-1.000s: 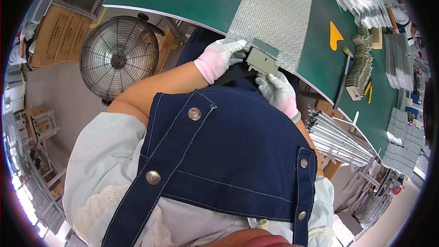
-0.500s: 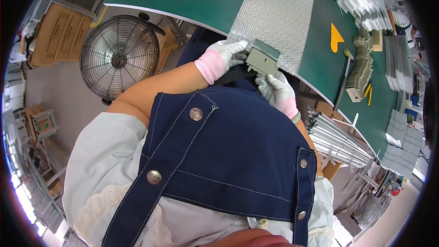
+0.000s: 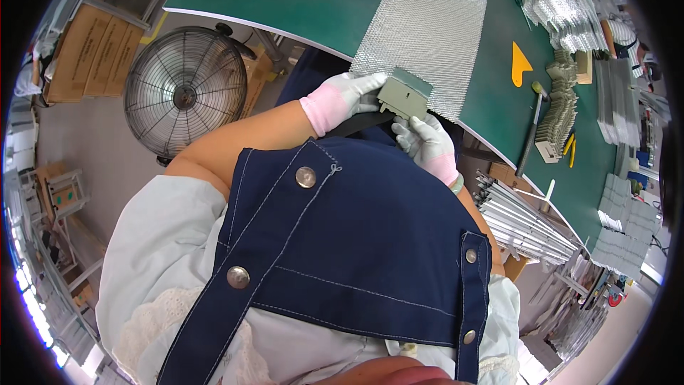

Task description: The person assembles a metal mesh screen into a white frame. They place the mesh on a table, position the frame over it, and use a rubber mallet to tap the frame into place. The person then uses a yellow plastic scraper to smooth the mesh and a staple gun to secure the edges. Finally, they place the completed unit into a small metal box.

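White work gloves with pink cuffs cover both of my hands. Between them is a small grey-green bracket-like part (image 3: 405, 98) with a slot in its face and small tabs along its near edge. My left hand (image 3: 347, 100) grips its left end, thumb on top and fingers curled partly out of sight beneath. At the near right edge, my right hand (image 3: 429, 144) pinches the part between thumb and fingers. Just beyond lies a silvery mesh panel (image 3: 434, 21), flat on the green table (image 3: 299, 11); the part overlaps the panel's near edge.
To the right on the table are a yellow flat scraper-like piece (image 3: 520, 64), a hammer (image 3: 531, 132), a row of stacked grey-green parts (image 3: 557, 110) and yellow-handled pliers (image 3: 571, 148). Silvery panels (image 3: 559, 3) pile up behind. A black fan (image 3: 185, 98) stands on the left floor.
The part and my right hand have shifted slightly left. My left hand keeps its grip with only a small shift, and the mesh panel stays in about the same place.
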A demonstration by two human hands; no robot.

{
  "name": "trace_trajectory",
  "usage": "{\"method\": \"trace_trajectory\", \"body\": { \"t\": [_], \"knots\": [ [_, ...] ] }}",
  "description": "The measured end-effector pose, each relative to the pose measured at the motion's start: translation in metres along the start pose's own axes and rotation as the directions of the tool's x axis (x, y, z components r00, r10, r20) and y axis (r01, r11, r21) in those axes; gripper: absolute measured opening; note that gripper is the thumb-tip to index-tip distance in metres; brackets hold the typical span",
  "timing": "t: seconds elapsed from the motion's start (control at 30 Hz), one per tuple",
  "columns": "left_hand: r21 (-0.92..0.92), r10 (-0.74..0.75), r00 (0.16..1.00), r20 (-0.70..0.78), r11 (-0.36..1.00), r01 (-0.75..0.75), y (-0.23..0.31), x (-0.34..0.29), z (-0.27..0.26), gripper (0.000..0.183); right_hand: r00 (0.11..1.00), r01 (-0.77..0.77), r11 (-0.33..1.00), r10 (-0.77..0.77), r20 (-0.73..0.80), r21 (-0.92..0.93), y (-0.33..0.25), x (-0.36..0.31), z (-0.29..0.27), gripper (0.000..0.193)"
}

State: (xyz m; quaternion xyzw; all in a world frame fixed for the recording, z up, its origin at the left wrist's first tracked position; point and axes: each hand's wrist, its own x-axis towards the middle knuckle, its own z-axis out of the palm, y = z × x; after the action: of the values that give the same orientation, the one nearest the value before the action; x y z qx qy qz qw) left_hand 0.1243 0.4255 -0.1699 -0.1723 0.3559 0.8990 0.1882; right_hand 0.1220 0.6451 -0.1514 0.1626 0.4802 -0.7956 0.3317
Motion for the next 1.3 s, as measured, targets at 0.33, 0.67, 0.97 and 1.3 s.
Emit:
{"method": "trace_trajectory", "body": {
  "t": [0.33, 0.67, 0.97, 1.3],
  "knots": [
    [0.395, -0.094, 0.991, -0.100, 0.910, 0.126, 0.011, -0.007, 0.011, 0.038, 0.993, 0.068, 0.996, -0.062, -0.099, 0.058, -0.018, -0.004, -0.003, 0.031],
    [0.189, -0.110, 0.993, 0.041, 0.977, 0.101, 0.004, -0.002, -0.003, 0.028, 0.977, 0.005, 0.924, -0.085, 0.195, 0.382, -0.007, 0.008, -0.023, 0.018],
    [0.445, -0.135, 0.990, -0.032, 0.885, 0.135, 0.020, -0.017, 0.033, 0.054, 0.957, 0.205, 0.964, -0.234, -0.171, -0.170, -0.020, -0.006, -0.012, 0.033],
    [0.373, 0.016, 0.544, 0.839, -0.743, -0.555, 0.094, 0.086, 0.047, 0.052, 0.995, -0.065, 0.971, 0.079, 0.054, -0.231, -0.007, 0.007, 0.007, 0.047]
  ]
}}
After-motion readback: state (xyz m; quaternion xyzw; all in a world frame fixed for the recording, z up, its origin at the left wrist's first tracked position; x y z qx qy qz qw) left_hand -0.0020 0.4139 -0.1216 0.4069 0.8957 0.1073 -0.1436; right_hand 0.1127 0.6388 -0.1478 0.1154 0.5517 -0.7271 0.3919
